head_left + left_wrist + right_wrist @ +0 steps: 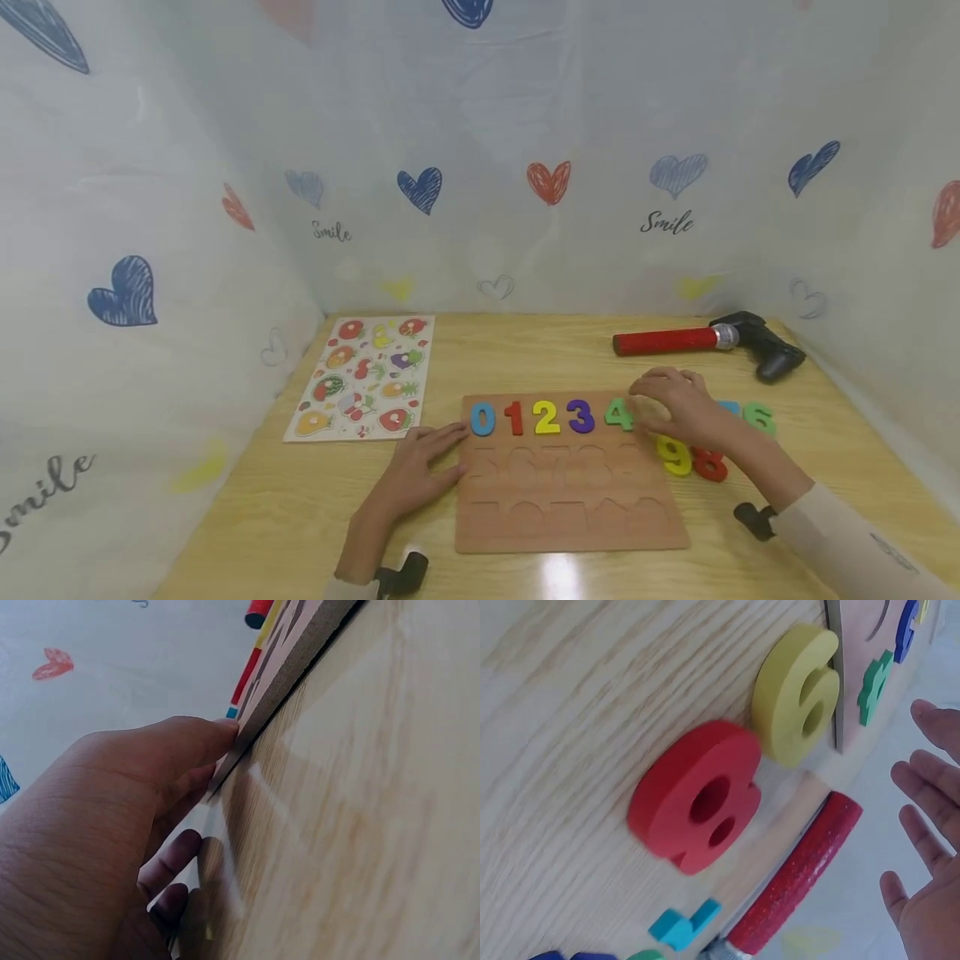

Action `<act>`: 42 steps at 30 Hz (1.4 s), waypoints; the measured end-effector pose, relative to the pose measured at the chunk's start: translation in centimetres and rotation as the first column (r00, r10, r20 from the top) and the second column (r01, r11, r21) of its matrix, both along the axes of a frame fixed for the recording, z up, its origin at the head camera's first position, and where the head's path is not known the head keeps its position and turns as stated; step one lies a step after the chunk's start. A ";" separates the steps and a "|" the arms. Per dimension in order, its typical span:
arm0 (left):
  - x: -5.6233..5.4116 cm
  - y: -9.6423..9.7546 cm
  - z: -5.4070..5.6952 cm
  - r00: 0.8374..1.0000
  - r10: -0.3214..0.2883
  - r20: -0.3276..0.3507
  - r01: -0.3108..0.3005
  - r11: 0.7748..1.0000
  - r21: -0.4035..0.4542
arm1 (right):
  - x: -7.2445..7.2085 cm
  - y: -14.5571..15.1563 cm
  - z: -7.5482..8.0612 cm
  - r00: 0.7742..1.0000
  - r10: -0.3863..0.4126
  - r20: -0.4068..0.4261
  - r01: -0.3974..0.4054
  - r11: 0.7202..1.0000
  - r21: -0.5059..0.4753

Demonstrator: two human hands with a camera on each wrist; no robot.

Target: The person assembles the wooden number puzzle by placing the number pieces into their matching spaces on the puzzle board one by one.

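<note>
A wooden number board (562, 529) lies on the table, with a blue 0 (483, 419), red 1 (513, 418), yellow 2 (547, 417), purple 3 (581, 416) and green 4 (617, 414) along its top row. My left hand (416, 471) touches the board's left edge with extended fingers. Above the green 4 and the board's right edge hovers my right hand (678, 404), its fingers (922, 776) spread apart and holding nothing. Near it lie a yellow 9 (674, 457), a red 8 (709, 465), a light blue piece (681, 930) and a green 6 (759, 418).
A red-handled hammer-like tool (667, 341) with a black head lies at the back right. At the back left is a fruit picture board (360, 379). A white curtain (480, 242) printed with hearts surrounds the wooden table (255, 517).
</note>
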State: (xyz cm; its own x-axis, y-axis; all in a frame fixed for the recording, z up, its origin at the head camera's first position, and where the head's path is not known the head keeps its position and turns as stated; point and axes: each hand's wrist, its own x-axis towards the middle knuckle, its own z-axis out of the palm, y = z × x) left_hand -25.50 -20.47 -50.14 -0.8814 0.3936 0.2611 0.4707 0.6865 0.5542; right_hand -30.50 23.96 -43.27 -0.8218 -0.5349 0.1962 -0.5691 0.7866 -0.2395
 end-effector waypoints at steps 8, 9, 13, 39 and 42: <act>0.0 -0.3 -0.3 0.999 0.029 0.037 -0.028 0.999 -0.017 | 1.0 2.4 0.1 0.998 -0.020 -0.059 0.020 1.000 -0.008; 0.0 -0.3 -0.4 0.999 0.030 0.039 -0.029 0.999 -0.017 | 1.1 2.7 -0.1 0.998 -0.027 -0.063 0.026 1.000 -0.013; 0.1 -0.2 -0.6 0.999 0.013 0.037 -0.012 1.000 -0.020 | 2.0 4.2 -0.6 0.996 -0.063 -0.063 0.062 0.998 -0.023; -0.1 0.0 0.1 0.998 0.016 0.065 -0.014 0.999 -0.034 | 2.6 10.1 -1.8 0.977 -0.198 -0.082 0.201 0.979 0.027; -0.1 0.1 0.1 0.998 0.021 0.059 -0.018 0.999 -0.049 | 2.7 10.6 -1.9 0.976 -0.211 -0.057 0.213 0.976 0.032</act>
State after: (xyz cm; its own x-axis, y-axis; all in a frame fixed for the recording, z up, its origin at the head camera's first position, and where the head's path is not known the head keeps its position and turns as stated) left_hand -25.56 -20.40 -50.01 -0.9024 0.3875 0.1885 0.4242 0.7219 0.5467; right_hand -27.80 34.51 -45.15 -0.9064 -0.3574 0.2253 -0.3994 0.8987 -0.1811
